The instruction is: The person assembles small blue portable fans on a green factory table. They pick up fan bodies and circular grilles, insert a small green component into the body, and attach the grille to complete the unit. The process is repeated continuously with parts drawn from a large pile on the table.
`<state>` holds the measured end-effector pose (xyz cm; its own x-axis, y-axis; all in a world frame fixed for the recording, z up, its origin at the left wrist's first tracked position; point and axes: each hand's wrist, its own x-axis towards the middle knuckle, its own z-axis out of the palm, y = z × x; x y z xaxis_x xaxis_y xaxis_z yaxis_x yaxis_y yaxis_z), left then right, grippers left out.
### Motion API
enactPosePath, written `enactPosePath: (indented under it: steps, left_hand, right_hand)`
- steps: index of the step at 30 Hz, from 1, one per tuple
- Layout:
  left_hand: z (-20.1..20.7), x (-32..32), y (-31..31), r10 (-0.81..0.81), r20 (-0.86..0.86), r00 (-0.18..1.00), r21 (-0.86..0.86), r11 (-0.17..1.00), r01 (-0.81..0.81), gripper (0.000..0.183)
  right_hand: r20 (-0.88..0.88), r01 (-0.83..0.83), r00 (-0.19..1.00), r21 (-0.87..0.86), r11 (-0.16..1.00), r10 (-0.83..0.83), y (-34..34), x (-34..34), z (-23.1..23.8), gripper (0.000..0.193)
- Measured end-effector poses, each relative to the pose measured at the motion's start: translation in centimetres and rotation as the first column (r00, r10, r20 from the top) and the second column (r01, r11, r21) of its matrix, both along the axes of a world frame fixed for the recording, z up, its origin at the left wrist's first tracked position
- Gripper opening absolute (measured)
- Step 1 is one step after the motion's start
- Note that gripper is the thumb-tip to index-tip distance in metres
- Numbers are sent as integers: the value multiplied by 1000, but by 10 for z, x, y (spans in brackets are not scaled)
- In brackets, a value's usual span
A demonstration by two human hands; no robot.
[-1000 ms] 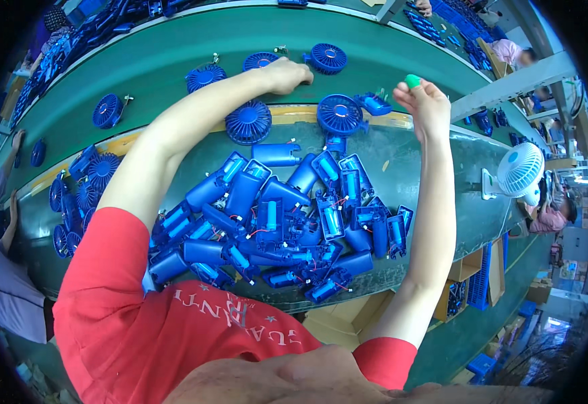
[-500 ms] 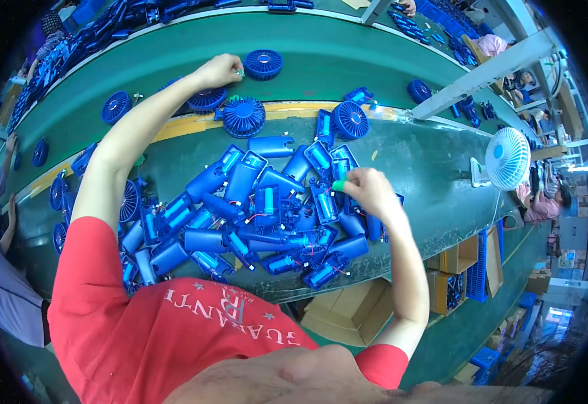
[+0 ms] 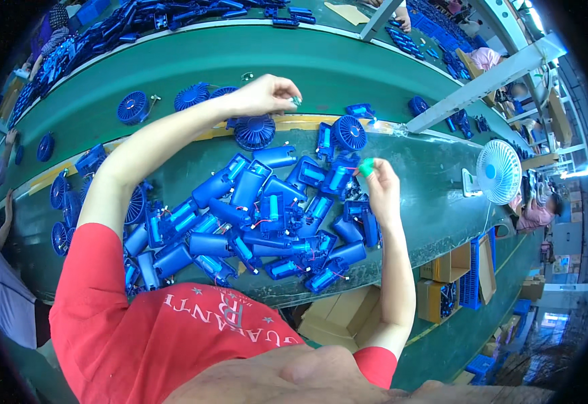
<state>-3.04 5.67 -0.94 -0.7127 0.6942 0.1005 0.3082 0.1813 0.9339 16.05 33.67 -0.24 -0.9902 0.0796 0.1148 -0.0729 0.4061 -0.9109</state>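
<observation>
My left hand [image 3: 267, 95] reaches over the far edge of the table, its fingertips pinched on a small green piece [image 3: 297, 101] too small to make out. Just below that hand lies a round blue fan head [image 3: 254, 132]. My right hand [image 3: 384, 188], with green covers on its fingertips, pinches a red wire [image 3: 353, 168]. This wire runs to a blue fan handle shell [image 3: 338, 179] with a battery in it, slightly blurred above the pile. Under and around it lie several more handle shells [image 3: 248, 185], many showing batteries and loose wires.
A green conveyor belt [image 3: 173, 67] beyond the table carries fan heads [image 3: 132, 108]. Another blue fan head [image 3: 349, 132] sits by a grey metal post [image 3: 482, 84]. A white fan [image 3: 498, 172] stands at the right; an open cardboard box [image 3: 338, 313] is below the near edge.
My left hand has moved right and nearer, the green piece at its fingertips. My right hand has shifted slightly; a handle shell now hangs from the wire there. Fan heads on the belt have shifted right.
</observation>
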Motion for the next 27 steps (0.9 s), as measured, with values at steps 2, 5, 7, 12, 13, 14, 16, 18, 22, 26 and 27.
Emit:
enactPosePath:
  steps: [2, 5, 7, 12, 13, 14, 16, 18, 22, 26, 27]
  left_hand:
    - [0, 0, 10, -40, -137, 990, -72, 997, 30, 26]
    - [-4, -2, 14, -9, 2, 1000, -43, 999, 9, 22]
    - [-5, -3, 11, -1, 53, 999, -54, 999, 4, 22]
    - [-15, -7, 14, -59, -86, 995, -187, 981, 42, 22]
    - [-17, -9, 14, -41, -152, 988, -234, 972, 4, 22]
    - [-13, -8, 19, -33, -218, 975, -274, 961, -28, 22]
    - [-17, -14, 29, -49, -413, 909, -300, 950, -85, 22]
    - [-25, -28, 31, -67, -641, 765, -278, 949, -150, 22]
    - [-38, -56, 16, -29, -690, 723, -416, 834, -363, 22]
    - [-46, -68, -15, 74, -443, 893, -383, 886, -263, 22]
    - [-47, -65, -20, 53, -481, 875, -406, 871, -276, 23]
  right_hand:
    - [-38, 11, 999, -109, 994, -15, 14, -17, -7, 15]
    - [-19, 20, 999, -306, 952, -27, 20, -30, -1, 19]
    - [-23, -16, 1000, -411, 911, 7, 22, -37, 9, 20]
    - [310, -199, 920, -159, 967, 241, 40, -53, 24, 18]
    - [441, -296, 859, 18, 955, 258, 35, -57, 25, 17]
    - [574, -392, 804, 319, 863, 153, 31, -64, 25, 18]
    - [454, -338, 891, 688, 642, -18, 26, -73, 11, 23]
    - [354, -272, 935, 735, 621, -9, 21, -85, 4, 25]
    - [64, -89, 995, 229, 969, 76, 19, -100, -26, 24]
    - [-11, 188, 981, -203, 961, -194, 34, -113, -66, 25]
    - [-62, 261, 958, -206, 943, -279, 41, -114, -67, 24]
